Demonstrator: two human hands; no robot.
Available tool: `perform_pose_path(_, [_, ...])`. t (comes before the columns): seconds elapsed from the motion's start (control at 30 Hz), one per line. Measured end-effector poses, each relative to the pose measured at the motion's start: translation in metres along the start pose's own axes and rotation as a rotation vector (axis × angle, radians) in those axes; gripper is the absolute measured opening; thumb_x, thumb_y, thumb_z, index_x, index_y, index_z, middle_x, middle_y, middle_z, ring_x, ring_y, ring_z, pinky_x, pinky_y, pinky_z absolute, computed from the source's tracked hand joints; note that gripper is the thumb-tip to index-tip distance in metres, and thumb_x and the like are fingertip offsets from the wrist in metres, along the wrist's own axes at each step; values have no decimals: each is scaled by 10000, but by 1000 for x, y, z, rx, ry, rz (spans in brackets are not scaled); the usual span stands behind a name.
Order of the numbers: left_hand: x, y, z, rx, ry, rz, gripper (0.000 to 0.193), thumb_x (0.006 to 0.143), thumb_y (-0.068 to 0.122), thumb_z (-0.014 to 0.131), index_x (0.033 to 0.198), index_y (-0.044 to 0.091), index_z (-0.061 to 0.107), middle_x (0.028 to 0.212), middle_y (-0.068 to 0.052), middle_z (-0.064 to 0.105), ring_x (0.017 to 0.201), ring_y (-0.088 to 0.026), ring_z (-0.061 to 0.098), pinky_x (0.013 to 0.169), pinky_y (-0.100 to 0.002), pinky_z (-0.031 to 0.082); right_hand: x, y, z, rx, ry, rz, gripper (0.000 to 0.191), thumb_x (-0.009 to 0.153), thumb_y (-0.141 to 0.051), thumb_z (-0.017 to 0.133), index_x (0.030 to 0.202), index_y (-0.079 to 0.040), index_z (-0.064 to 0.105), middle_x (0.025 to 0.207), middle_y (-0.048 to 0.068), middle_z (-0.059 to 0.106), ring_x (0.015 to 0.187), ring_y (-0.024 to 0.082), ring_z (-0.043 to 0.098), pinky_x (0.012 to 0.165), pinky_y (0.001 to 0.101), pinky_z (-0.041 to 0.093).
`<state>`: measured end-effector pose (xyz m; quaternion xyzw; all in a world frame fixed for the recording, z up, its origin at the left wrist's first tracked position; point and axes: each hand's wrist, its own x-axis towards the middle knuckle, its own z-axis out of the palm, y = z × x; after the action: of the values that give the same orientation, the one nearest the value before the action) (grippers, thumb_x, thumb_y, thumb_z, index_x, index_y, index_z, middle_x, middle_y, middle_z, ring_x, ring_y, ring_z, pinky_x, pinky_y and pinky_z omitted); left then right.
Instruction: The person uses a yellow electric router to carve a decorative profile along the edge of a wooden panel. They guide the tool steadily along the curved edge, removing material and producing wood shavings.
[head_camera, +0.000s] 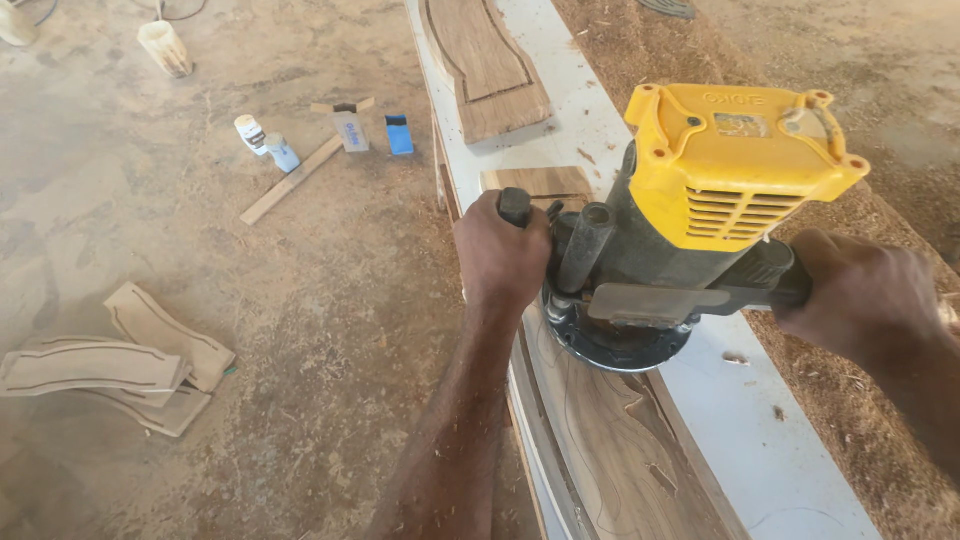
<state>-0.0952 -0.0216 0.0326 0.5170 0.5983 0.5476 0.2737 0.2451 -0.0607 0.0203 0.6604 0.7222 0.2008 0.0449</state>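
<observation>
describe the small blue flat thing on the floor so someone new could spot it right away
Start from the long white workbench where both hands grip the yellow-topped router, then look left to the dusty floor. Above a loose wooden strip sits a short row of small items; the blue rectangular piece is the one nearest the bench. It lies flat and is solid blue, unlike the two little bottles and the wooden block beside it.

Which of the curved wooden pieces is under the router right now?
The curved wooden piece on the white bench, directly beneath the yellow router that both hands grip. Another lies farther up the bench; the rest are stacked on the sawdust floor.
</observation>
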Motion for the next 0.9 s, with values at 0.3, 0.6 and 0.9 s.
perform_pose_path(0.3, [4,-3,2,-2,-16,-3,194,796,153,650,797,-38,681,708,-210,705,662,-329,730,652,-434,552,-7,3,9,-29,-3,23,218,885,-323,694,948,-137,598,716,7,642,585,153,636,518,361,551])
perform_pose_path(0.6, [10,-6,2,15,-50,-3,202,784,163,662,817,-34,694,746,-207,719,715,-340,735,698,-430,556,-9,-2,7,-25,-2,48,236,881,-342,702,951,-141,600,712,18,644,558,159,640,478,348,558])
perform_pose_path(0.9, [35,-11,11,3,-39,23,197,762,150,669,811,-38,693,751,-217,721,730,-349,733,709,-429,555,13,-6,4,-76,-74,111,262,896,-406,676,975,-162,621,712,27,619,572,174,648,548,383,573])
